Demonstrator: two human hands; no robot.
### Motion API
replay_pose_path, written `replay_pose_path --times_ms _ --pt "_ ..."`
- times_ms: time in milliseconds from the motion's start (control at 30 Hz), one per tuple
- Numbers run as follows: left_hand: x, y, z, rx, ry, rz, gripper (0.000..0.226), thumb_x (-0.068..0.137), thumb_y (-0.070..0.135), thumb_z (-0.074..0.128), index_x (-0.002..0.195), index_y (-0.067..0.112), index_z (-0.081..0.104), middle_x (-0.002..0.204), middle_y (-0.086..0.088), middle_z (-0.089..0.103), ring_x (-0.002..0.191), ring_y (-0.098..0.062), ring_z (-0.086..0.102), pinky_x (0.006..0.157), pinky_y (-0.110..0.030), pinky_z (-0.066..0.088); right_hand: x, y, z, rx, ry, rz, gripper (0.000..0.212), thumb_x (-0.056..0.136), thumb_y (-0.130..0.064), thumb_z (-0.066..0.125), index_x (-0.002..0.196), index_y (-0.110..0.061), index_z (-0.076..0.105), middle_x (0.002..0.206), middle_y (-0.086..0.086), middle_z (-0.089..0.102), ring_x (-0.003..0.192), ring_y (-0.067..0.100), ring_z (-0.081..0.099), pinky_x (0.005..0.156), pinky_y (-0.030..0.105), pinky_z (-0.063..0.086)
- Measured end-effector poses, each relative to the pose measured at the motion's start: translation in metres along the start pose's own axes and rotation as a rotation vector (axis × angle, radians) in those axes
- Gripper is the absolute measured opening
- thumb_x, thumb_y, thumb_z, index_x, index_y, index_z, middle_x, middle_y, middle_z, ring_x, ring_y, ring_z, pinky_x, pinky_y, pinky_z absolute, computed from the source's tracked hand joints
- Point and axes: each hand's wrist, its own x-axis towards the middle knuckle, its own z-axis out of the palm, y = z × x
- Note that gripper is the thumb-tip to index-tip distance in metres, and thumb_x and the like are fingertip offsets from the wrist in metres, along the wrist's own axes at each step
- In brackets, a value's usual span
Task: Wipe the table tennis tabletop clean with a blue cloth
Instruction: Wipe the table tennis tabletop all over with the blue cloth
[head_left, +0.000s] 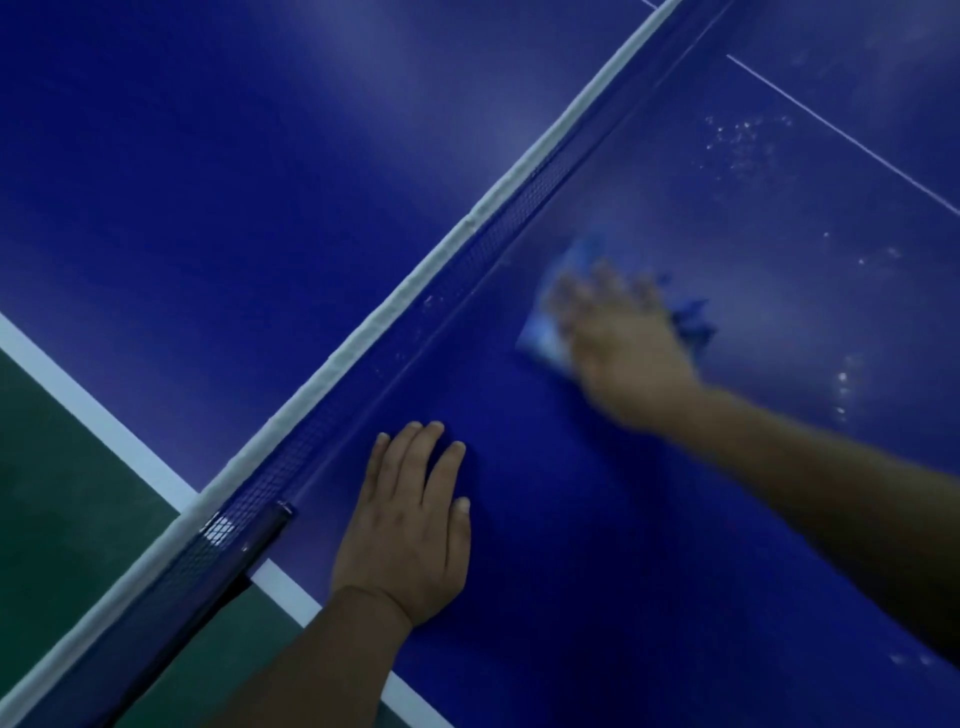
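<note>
The dark blue table tennis tabletop (597, 519) fills most of the view. My right hand (618, 338) presses a crumpled blue cloth (545, 332) flat on the tabletop near the net; both are motion-blurred. My left hand (410, 525) lies palm down on the tabletop by its side edge, fingers apart, holding nothing. White specks (743, 140) dot the surface to the upper right of the cloth, and more white specks (844, 384) lie to its right.
The net (498, 234) with its white top band runs diagonally from lower left to upper right. Its dark clamp post (254, 540) sits at the table's side edge. A thin white centre line (841, 135) crosses the upper right. Green floor (62, 493) lies at the lower left.
</note>
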Motion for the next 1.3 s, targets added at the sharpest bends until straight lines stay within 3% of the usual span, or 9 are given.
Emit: replay_pose_path --times_ms 100,267,600,667,833,933,1000,1167,1300 --pt "0.000 0.000 0.000 0.009 -0.007 -0.003 0.049 0.098 0.030 0.035 0.135 0.003 0.052 0.146 -0.018 0.044 0.140 -0.034 0.033 0.119 -0.050 0.015 -0.056 -0.013 0.007 -0.010 -0.087 -0.392 0.048 0.103 -0.037 0.029 0.148 -0.029 0.045 0.159 -0.001 0.037 0.149 0.033 0.027 0.117 0.060 0.016" --pt "0.000 0.004 -0.002 0.021 -0.004 -0.016 0.050 0.098 0.030 0.034 0.134 0.002 0.055 0.144 -0.018 0.046 0.139 -0.032 0.032 0.120 -0.047 0.012 -0.042 0.065 -0.013 0.069 -0.045 0.263 0.062 0.097 -0.044 0.018 0.151 -0.025 0.041 0.161 0.004 0.033 0.151 0.034 0.021 0.119 0.059 0.008" --pt "-0.005 0.004 -0.001 -0.017 0.150 -0.067 0.055 0.097 0.031 0.036 0.142 -0.001 0.038 0.150 -0.019 0.033 0.142 -0.034 0.027 0.122 -0.045 0.009 0.030 -0.128 0.006 0.110 0.052 -0.402 0.044 0.099 -0.040 0.039 0.133 -0.025 0.061 0.139 0.002 0.058 0.137 0.034 0.042 0.117 0.063 0.017" --pt "-0.004 0.004 0.000 0.006 0.121 -0.064 0.053 0.098 0.030 0.035 0.140 -0.001 0.044 0.149 -0.020 0.037 0.141 -0.034 0.029 0.121 -0.049 0.010 0.056 -0.089 -0.002 0.050 0.077 -0.283 0.043 0.099 -0.039 0.037 0.115 -0.017 0.070 0.119 0.009 0.067 0.123 0.037 0.051 0.109 0.065 0.029" --pt "-0.001 0.004 -0.001 0.025 0.050 -0.053 0.048 0.097 0.030 0.034 0.131 0.003 0.055 0.144 -0.017 0.046 0.138 -0.032 0.033 0.118 -0.051 0.015 0.052 0.103 -0.009 0.027 0.049 0.582 0.052 0.105 -0.043 0.024 0.151 -0.023 0.033 0.162 0.006 0.026 0.148 0.038 0.021 0.114 0.068 0.015" --pt "0.000 0.004 -0.002 0.041 0.026 -0.055 0.047 0.097 0.030 0.034 0.130 0.004 0.056 0.144 -0.017 0.047 0.139 -0.032 0.033 0.119 -0.050 0.013 0.013 0.125 -0.011 0.183 0.089 0.847 0.054 0.103 -0.036 0.022 0.156 -0.027 0.024 0.166 -0.002 0.015 0.153 0.034 0.007 0.118 0.066 0.001" --pt "-0.001 0.004 -0.003 0.046 0.014 -0.064 0.048 0.098 0.030 0.034 0.130 0.004 0.057 0.144 -0.017 0.047 0.139 -0.031 0.032 0.119 -0.050 0.013 0.004 0.078 -0.005 0.115 0.114 0.760 0.053 0.103 -0.031 0.028 0.156 -0.024 0.029 0.166 0.002 0.019 0.152 0.036 0.011 0.118 0.066 0.002" --pt "-0.001 0.006 -0.003 0.038 0.003 -0.085 0.050 0.099 0.032 0.031 0.133 0.005 0.055 0.147 -0.016 0.044 0.142 -0.031 0.030 0.118 -0.054 0.017 -0.049 -0.022 0.014 0.056 0.005 -0.039 0.050 0.102 -0.038 0.029 0.149 -0.030 0.043 0.160 -0.001 0.036 0.149 0.032 0.027 0.117 0.063 0.013" --pt "-0.001 0.009 -0.004 0.043 0.032 -0.078 0.050 0.096 0.030 0.034 0.130 0.002 0.057 0.144 -0.018 0.046 0.139 -0.033 0.032 0.120 -0.052 0.013 -0.053 0.085 0.003 0.028 0.057 0.469 0.050 0.103 -0.032 0.030 0.152 -0.026 0.037 0.163 0.002 0.029 0.151 0.033 0.021 0.118 0.065 0.012"
